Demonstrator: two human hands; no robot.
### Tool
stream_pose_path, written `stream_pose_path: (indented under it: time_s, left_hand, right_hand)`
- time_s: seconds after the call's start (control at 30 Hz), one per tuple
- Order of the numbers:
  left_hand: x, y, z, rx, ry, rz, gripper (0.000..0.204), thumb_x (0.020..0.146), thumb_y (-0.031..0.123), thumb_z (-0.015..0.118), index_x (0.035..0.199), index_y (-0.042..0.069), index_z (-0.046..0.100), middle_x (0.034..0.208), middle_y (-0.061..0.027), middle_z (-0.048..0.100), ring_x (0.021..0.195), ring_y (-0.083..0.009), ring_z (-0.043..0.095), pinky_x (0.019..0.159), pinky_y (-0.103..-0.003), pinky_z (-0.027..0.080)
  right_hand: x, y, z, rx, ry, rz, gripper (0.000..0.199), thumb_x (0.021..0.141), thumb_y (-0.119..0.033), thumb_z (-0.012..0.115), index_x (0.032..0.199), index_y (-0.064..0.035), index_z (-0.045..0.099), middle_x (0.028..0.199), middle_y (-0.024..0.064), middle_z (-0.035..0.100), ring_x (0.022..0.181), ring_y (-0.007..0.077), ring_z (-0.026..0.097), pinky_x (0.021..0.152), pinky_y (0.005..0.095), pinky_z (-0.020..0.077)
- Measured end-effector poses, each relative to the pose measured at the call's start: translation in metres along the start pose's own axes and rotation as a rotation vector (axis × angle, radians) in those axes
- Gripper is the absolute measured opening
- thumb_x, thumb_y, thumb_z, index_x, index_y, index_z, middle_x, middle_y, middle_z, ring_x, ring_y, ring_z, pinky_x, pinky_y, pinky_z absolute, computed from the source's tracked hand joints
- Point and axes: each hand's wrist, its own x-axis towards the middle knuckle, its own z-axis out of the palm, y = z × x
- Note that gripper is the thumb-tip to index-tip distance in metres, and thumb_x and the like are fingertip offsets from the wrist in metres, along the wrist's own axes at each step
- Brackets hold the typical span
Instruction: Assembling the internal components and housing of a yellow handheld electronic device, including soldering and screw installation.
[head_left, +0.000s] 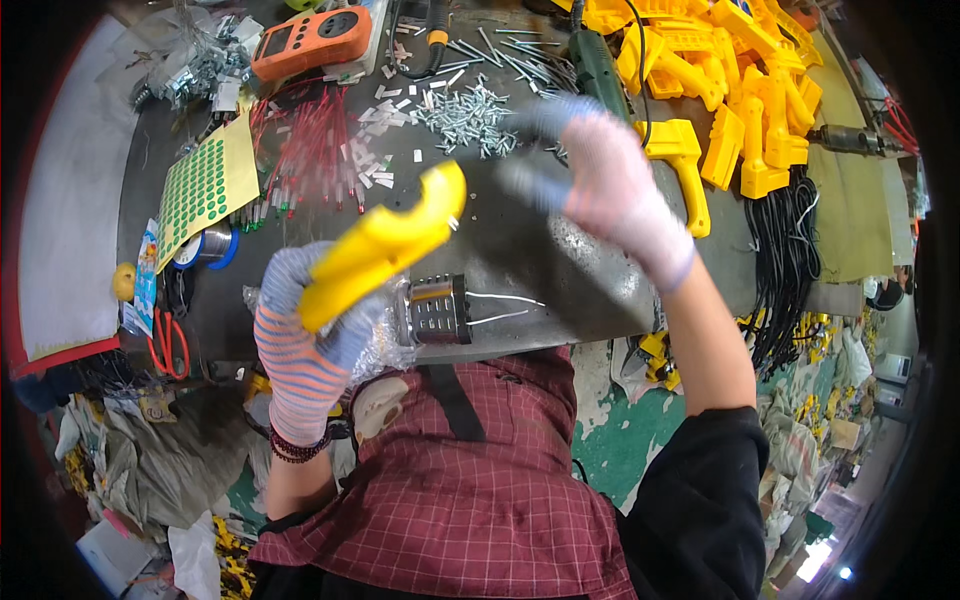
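Observation:
My left hand (300,340) is wrapped round a yellow plastic housing (385,245), a curved tool shell tilted up to the right. Small metal pins or screws stick out near its upper end. My right hand (620,190), in a pale knit glove, hovers to the right with thumb and fingers apart; its fingertips are blurred. Just left of those fingertips lies a pile of small silver screws (465,120). Below the housing, a perforated metal cylinder (440,310) with two white wires rests on the bench, beside clear bubble wrap (378,345).
Yellow housings (740,90) are heaped at the back right, above black cables (785,270). A green power tool (597,70) lies at the back. Red-wired parts (305,140), a green-dot sticker sheet (207,190), a solder spool (213,246) and an orange meter (312,43) occupy the left.

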Motion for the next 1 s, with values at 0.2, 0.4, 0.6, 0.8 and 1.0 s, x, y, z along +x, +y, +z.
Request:
stream_pose_path:
  time_s: [0.2,0.4,0.6,0.8,1.0]
  left_hand:
    - [0.008,0.008,0.005,0.048,0.078,-0.074,0.038,0.077,0.013,0.084,0.104,0.002,0.06,0.097,-0.0093,0.068,0.085,-0.0185,0.067,0.075,-0.029,0.052]
    - [0.006,0.017,0.017,0.098,0.115,-0.146,0.041,0.076,0.016,0.086,0.103,0.002,0.058,0.092,-0.0095,0.068,0.08,-0.0187,0.067,0.073,-0.03,0.053]
    - [0.006,0.03,0.033,0.146,0.124,-0.039,0.043,0.071,0.019,0.088,0.099,0.002,0.06,0.085,-0.0133,0.068,0.074,-0.028,0.067,0.068,-0.036,0.053]
    - [0.006,0.047,0.038,0.229,0.114,0.055,0.042,0.071,0.018,0.088,0.098,0.002,0.061,0.083,-0.0113,0.067,0.074,-0.0257,0.067,0.067,-0.036,0.053]
    - [0.009,0.049,0.045,-0.102,0.125,-0.186,0.039,0.073,0.018,0.087,0.098,0.003,0.061,0.084,-0.0106,0.068,0.076,-0.0211,0.068,0.067,-0.032,0.054]
  right_hand:
    - [0.025,0.031,0.025,-0.395,-0.125,-0.044,0.023,0.082,-0.028,0.069,0.102,-0.0164,0.069,0.106,0.0101,0.065,0.106,0.0311,0.06,0.09,0.0451,0.0473]
    - [-0.032,-0.029,-0.016,0.641,0.047,-0.018,0.016,0.084,-0.016,0.07,0.091,-0.0047,0.062,0.087,0.015,0.066,0.081,0.0353,0.064,0.073,0.0417,0.051]
    - [-0.069,-0.067,-0.034,0.43,0.158,-0.192,0.02,0.076,-0.013,0.077,0.088,-0.0064,0.063,0.078,0.0109,0.062,0.073,0.0314,0.061,0.067,0.0402,0.048]
    - [-0.067,-0.077,-0.035,0.692,0.097,-0.04,0.018,0.078,-0.016,0.078,0.079,-0.0056,0.063,0.071,0.0104,0.062,0.061,0.0256,0.06,0.058,0.0323,0.0476]
    - [-0.06,-0.09,0.0,0.812,0.284,0.195,0.031,0.071,-0.025,0.086,0.076,-0.0042,0.063,0.068,0.0071,0.06,0.058,0.0201,0.054,0.056,0.0328,0.045]
